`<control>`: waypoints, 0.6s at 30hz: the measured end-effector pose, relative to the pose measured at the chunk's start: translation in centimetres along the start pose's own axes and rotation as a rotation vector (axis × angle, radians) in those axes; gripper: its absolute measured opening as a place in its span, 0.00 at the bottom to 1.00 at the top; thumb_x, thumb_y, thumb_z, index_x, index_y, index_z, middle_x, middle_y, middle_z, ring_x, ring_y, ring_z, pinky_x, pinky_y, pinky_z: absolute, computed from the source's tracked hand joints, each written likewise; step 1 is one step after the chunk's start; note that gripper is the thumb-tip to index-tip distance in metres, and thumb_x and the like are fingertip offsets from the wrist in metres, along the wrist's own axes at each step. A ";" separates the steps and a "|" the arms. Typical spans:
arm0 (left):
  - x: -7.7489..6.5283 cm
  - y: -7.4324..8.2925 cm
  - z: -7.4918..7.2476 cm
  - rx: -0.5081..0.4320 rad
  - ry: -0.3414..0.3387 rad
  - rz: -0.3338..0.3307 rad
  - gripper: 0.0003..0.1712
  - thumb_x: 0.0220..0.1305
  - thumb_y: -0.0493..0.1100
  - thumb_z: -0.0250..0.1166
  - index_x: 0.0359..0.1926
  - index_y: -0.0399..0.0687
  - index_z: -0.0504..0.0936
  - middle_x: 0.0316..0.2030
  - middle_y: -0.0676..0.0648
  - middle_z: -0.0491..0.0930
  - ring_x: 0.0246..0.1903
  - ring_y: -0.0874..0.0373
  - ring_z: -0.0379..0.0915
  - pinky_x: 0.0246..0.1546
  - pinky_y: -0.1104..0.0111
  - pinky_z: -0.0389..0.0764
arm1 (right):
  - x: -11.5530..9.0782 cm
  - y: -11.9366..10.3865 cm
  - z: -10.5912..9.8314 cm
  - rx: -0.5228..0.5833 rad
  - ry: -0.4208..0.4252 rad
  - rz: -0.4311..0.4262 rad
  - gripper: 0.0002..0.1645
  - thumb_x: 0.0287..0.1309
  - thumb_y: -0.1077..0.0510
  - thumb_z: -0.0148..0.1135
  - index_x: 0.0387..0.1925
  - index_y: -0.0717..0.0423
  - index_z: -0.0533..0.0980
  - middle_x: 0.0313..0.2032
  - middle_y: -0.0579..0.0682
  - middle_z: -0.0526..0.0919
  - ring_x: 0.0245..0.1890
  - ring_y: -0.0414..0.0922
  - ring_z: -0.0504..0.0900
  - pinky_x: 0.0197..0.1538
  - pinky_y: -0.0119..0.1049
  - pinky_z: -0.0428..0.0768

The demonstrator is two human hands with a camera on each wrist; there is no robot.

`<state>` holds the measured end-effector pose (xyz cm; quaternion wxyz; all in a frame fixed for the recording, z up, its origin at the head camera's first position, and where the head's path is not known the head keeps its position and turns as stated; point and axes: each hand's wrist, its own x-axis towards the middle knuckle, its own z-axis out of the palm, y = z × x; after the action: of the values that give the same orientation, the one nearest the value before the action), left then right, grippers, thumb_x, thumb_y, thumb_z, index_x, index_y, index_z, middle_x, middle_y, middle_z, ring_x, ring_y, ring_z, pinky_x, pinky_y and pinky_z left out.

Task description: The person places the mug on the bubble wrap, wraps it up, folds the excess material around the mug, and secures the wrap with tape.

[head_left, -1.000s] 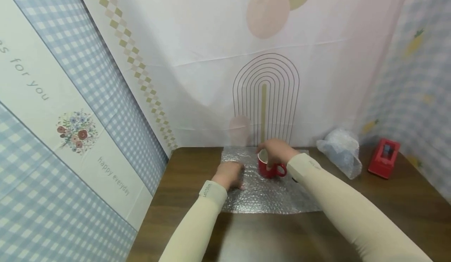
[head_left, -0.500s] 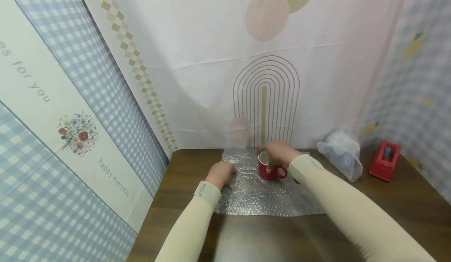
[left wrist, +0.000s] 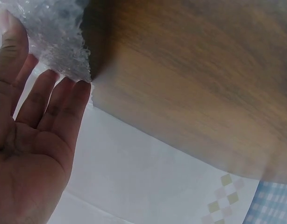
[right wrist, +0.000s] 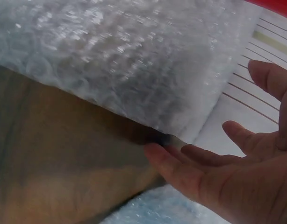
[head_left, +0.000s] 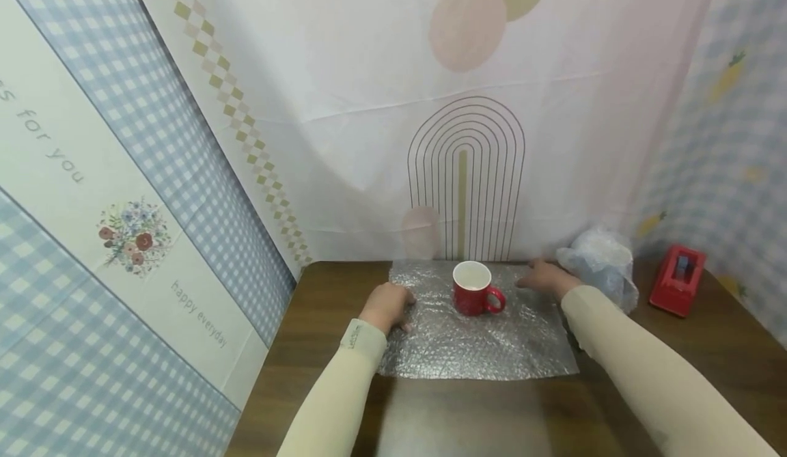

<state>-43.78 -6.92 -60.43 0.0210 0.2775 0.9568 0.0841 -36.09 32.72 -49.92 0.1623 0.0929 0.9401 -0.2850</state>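
A red mug (head_left: 471,300) with a white inside stands upright on a flat sheet of bubble wrap (head_left: 479,348), its handle to the right. My left hand (head_left: 386,305) is at the sheet's left edge; in the left wrist view its fingertips (left wrist: 82,86) meet the wrap's corner, and the thumb stands apart from the fingers. To the right of the mug, my right hand (head_left: 547,278) is by the sheet's far right corner. The right wrist view shows its fingers spread near that corner (right wrist: 181,133), with nothing held; whether they touch the wrap is hard to tell.
A crumpled bundle of bubble wrap (head_left: 605,262) lies just beyond my right wrist. Further right is a red tape dispenser (head_left: 678,279). The wooden table (head_left: 326,307) ends at a hanging cloth (head_left: 350,170) behind the sheet.
My right hand has let go of the mug and moved right to the sheet's far corner. My left hand shifted slightly left, then stayed. The mug remains standing on the sheet.
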 end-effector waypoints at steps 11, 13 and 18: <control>-0.1 1.4 -1.6 -0.002 -0.046 -0.030 0.46 0.37 0.57 0.92 0.64 0.59 0.93 0.64 0.52 0.93 0.65 0.46 0.89 0.74 0.53 0.86 | -1.5 0.0 -1.3 0.455 -0.001 0.068 0.67 0.76 0.50 0.68 0.87 0.80 0.34 0.87 0.81 0.41 0.88 0.79 0.47 0.91 0.70 0.56; -0.1 1.3 -1.5 -0.013 -0.050 -0.034 0.48 0.35 0.57 0.92 0.64 0.58 0.93 0.64 0.51 0.93 0.66 0.45 0.89 0.75 0.53 0.85 | -1.7 -0.5 -1.5 0.512 -0.018 0.090 0.68 0.78 0.47 0.67 0.86 0.81 0.33 0.88 0.80 0.37 0.90 0.78 0.43 0.92 0.68 0.51; 0.0 0.7 -0.9 -0.003 -0.053 -0.031 0.47 0.34 0.58 0.91 0.64 0.59 0.94 0.63 0.52 0.93 0.66 0.46 0.89 0.74 0.53 0.86 | -2.5 -2.4 -1.4 0.507 0.042 0.001 0.44 0.81 0.52 0.63 0.77 0.85 0.62 0.81 0.81 0.62 0.81 0.73 0.67 0.86 0.63 0.71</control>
<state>-43.46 -6.46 -59.44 0.0481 0.2646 0.9600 0.0780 -34.74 31.31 -46.71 0.1143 0.1370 0.8417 -0.5096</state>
